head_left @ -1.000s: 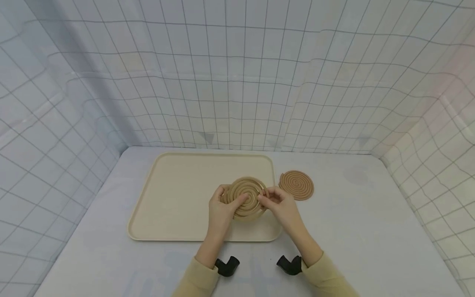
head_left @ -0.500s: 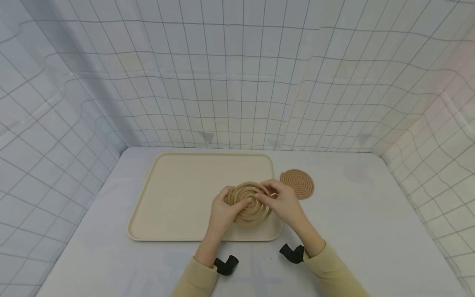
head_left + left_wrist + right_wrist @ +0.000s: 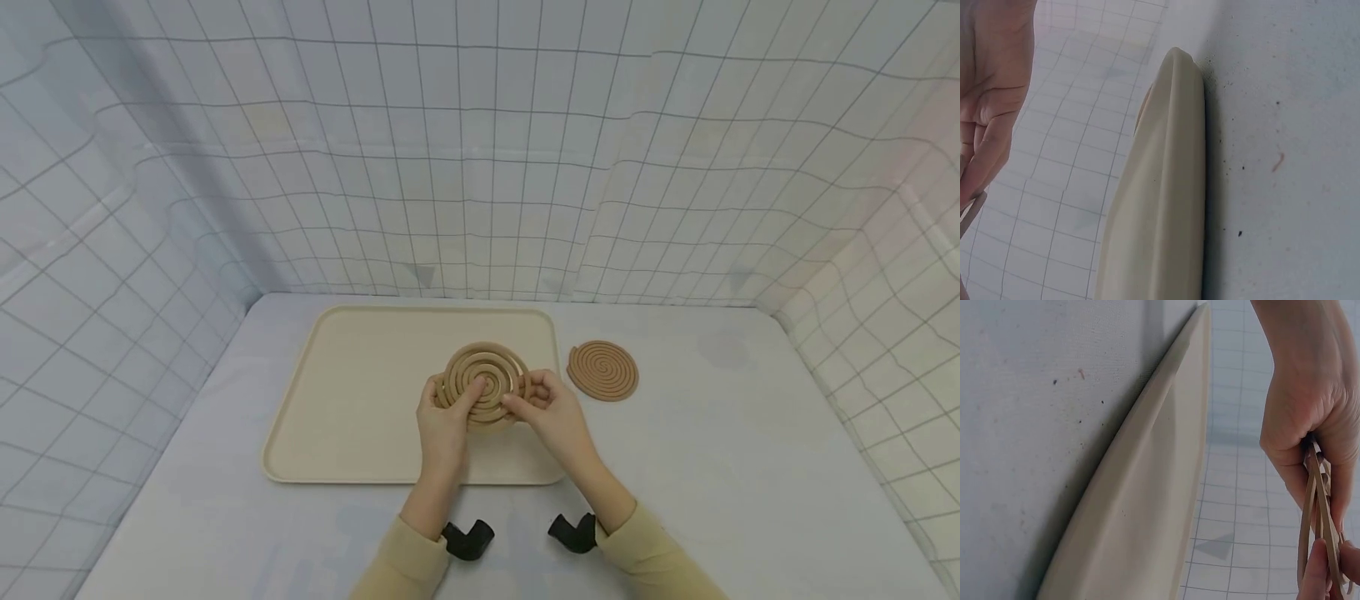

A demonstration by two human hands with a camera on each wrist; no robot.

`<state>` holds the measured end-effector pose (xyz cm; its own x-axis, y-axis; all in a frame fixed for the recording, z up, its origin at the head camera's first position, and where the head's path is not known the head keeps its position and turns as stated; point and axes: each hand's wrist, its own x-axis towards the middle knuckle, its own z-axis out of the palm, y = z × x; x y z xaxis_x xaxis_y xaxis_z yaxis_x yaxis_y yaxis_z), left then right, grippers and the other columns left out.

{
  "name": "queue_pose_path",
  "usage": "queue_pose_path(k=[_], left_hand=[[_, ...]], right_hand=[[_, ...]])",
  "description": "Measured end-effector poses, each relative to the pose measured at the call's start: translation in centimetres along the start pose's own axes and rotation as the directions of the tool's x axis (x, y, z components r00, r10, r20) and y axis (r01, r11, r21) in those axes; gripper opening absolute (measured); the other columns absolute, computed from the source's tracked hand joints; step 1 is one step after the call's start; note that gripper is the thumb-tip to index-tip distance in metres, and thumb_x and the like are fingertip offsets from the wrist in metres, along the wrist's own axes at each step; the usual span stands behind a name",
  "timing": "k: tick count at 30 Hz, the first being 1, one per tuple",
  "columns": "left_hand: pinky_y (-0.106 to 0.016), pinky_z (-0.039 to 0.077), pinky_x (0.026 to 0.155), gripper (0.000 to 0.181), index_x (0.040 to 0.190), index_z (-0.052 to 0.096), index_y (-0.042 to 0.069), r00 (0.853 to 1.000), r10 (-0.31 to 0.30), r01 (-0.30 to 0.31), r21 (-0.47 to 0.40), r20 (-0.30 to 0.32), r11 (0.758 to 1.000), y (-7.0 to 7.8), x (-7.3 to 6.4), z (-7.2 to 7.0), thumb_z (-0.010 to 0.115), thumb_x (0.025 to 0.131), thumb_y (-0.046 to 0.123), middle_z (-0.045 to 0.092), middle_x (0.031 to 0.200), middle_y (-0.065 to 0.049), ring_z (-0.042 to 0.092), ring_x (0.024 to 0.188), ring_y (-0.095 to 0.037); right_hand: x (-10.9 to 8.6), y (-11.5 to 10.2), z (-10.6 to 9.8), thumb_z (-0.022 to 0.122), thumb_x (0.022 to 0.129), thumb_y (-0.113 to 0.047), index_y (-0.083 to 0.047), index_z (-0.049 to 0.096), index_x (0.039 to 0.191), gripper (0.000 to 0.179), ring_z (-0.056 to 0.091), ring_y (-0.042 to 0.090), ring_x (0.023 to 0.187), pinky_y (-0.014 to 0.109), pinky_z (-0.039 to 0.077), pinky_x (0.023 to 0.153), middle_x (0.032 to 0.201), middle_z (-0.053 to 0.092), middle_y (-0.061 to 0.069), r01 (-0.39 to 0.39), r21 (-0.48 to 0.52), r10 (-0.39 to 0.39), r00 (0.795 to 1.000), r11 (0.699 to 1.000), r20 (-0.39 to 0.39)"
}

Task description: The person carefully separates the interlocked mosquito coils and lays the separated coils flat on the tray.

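Above the right part of a cream tray (image 3: 352, 400), both hands hold a tan mosquito coil (image 3: 454, 379). My left hand (image 3: 442, 433) grips its left side, with the thumb across the spiral's middle and the other fingers mostly hidden behind. At the right edge, my right hand (image 3: 561, 419) pinches the rings between thumb and fingers. The right wrist view shows the coil edge-on, its strands (image 3: 1330, 534) standing apart in places; whether it is one coil or two nested together I cannot tell. A browner coil (image 3: 602, 371) lies flat on the table, right of the tray.
White table cloth (image 3: 735, 467) surrounds the tray, with small dark specks near its front edge in the wrist views. Grid-patterned white curtains (image 3: 480, 167) enclose the back and sides. A black curved piece (image 3: 470, 540) sits by the left wrist, another (image 3: 575, 533) by the right.
Both hands have carried the coil slightly left and farther from me. The right hand shifted its pinch along the rings, up and then back down. The rings show wider gaps now.
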<state>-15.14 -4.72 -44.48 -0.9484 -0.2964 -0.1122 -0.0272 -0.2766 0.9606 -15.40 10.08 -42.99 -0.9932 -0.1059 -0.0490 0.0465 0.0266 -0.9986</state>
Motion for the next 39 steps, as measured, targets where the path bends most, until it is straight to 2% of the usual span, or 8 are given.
queue_pose_path(k=[4,8,13,18,23,27,30,39], left_hand=[[-0.021,0.056,0.080,0.036,0.111,0.058,0.003,0.994,-0.064,0.069,-0.048,0.093,0.996,0.2,0.3,0.0,0.079,0.083,0.012,0.066,0.104,-0.002,0.066,0.093,-0.010],[-0.022,0.057,0.080,0.038,0.116,0.056,0.000,0.955,-0.139,0.140,0.014,0.262,0.990,0.5,0.8,-0.6,0.075,0.084,0.004,0.068,0.104,-0.004,0.067,0.092,-0.010],[-0.021,0.055,0.082,0.045,0.129,0.051,-0.001,0.869,-0.224,0.182,0.136,0.441,0.974,1.0,1.2,-1.5,0.068,0.088,0.005,0.063,0.115,-0.008,0.064,0.095,-0.009],[-0.020,0.053,0.084,0.051,0.140,0.039,-0.008,0.757,-0.264,0.211,0.159,0.598,0.964,1.3,1.4,-2.2,0.045,0.105,0.029,0.056,0.122,-0.011,0.061,0.100,-0.007],[-0.023,0.055,0.082,0.068,0.131,0.048,-0.005,0.682,-0.353,0.342,0.147,0.640,0.928,1.2,1.4,-2.5,0.030,0.104,0.055,0.058,0.114,-0.007,0.063,0.099,-0.011],[-0.021,0.055,0.079,0.053,0.122,0.053,0.000,0.666,-0.416,0.370,0.209,0.619,0.905,0.9,1.4,-2.5,0.037,0.105,0.047,0.059,0.106,-0.003,0.062,0.094,-0.010],[-0.021,0.054,0.079,0.050,0.126,0.052,-0.003,0.667,-0.414,0.335,0.247,0.619,0.909,0.7,1.3,-2.5,0.040,0.105,0.041,0.058,0.106,-0.003,0.062,0.094,-0.009],[-0.017,0.053,0.077,0.028,0.116,0.053,0.009,0.688,-0.328,0.344,0.107,0.648,0.933,0.5,1.3,-2.5,0.034,0.108,0.027,0.056,0.106,0.001,0.061,0.091,-0.005]], right_hand=[[0.2,-0.1,-0.8,0.071,0.090,-0.007,0.004,0.061,0.111,0.026,0.068,0.012,0.076,0.029,0.060,0.073,0.094,0.068,0.015,0.013,-0.087,-0.011,1.000,0.996,0.017],[0.5,-0.4,-2.4,0.070,0.091,-0.013,0.000,0.065,0.113,0.026,0.068,0.014,0.072,0.032,0.059,0.070,0.090,0.070,0.015,0.082,-0.227,-0.063,0.994,0.971,0.091],[0.7,-0.7,-3.8,0.070,0.092,-0.018,-0.003,0.068,0.110,0.024,0.063,0.015,0.068,0.032,0.055,0.065,0.079,0.068,0.010,0.152,-0.369,-0.087,0.979,0.917,0.186],[0.8,-1.2,-4.6,0.070,0.092,-0.019,-0.006,0.070,0.108,0.020,0.060,0.013,0.074,0.032,0.055,0.061,0.080,0.065,0.005,0.226,-0.440,-0.099,0.951,0.869,0.293],[0.6,-2.0,-4.9,0.070,0.092,-0.021,-0.015,0.071,0.105,0.015,0.058,0.010,0.076,0.026,0.053,0.065,0.084,0.063,-0.002,0.314,-0.494,-0.095,0.903,0.811,0.419],[0.5,-2.3,-4.9,0.069,0.093,-0.023,-0.019,0.069,0.103,0.011,0.055,0.006,0.078,0.025,0.050,0.068,0.086,0.062,-0.007,0.371,-0.530,-0.087,0.871,0.762,0.484],[0.5,-2.3,-4.8,0.068,0.094,-0.025,-0.020,0.068,0.103,0.010,0.054,0.005,0.080,0.024,0.048,0.072,0.086,0.062,-0.009,0.381,-0.549,-0.091,0.871,0.744,0.482],[0.4,-2.1,-4.5,0.070,0.092,-0.029,-0.015,0.067,0.110,0.023,0.058,0.012,0.079,0.026,0.050,0.064,0.087,0.063,-0.001,0.227,-0.508,-0.054,0.942,0.831,0.332]])
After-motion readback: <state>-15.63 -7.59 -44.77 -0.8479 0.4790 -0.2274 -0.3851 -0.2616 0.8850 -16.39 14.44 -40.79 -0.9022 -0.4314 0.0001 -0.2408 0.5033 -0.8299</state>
